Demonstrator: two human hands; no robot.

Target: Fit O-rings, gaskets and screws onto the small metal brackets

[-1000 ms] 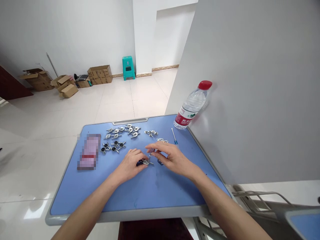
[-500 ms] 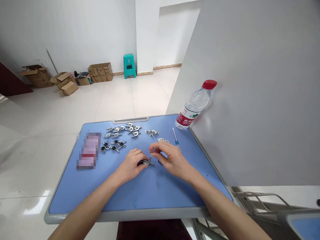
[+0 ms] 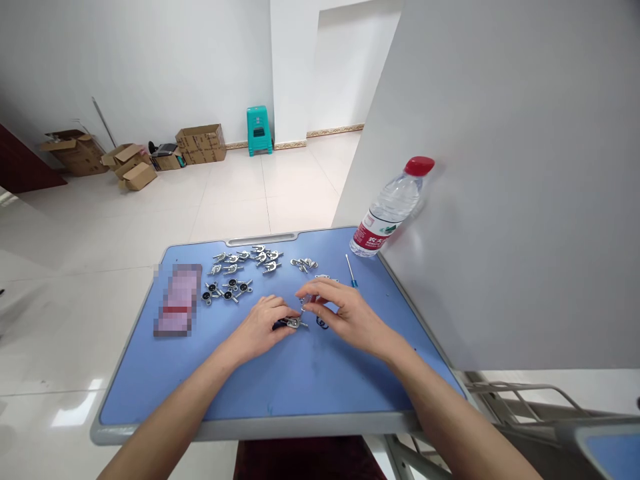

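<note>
My left hand (image 3: 263, 327) is closed over a small metal fitting (image 3: 294, 322) with a dark part, pressing it to the blue tabletop; the fingers partly hide it. Above that fitting, my right hand (image 3: 345, 310) pinches a small screwdriver (image 3: 305, 302) with a clear handle. Its shaft points down at the fitting, and the fingers cover much of the handle. Close to my right hand lie dark rings (image 3: 322, 323) and, partly hidden behind it, some flat metal plates (image 3: 326, 278). Another screwdriver (image 3: 351, 272) with a blue handle lies beyond.
U-shaped metal fittings (image 3: 261, 258), fittings with black discs (image 3: 231, 295) and small metal pieces (image 3: 304, 265) lie in groups on the desk (image 3: 240, 400). A blurred purple packet (image 3: 181, 293) is at left. A water bottle (image 3: 387, 210) stands at the back right beside a grey panel (image 3: 525, 200).
My right fingers have loosened and shifted slightly around the clear handle, showing more of the dark rings. My left hand and the fitting stay almost in place.
</note>
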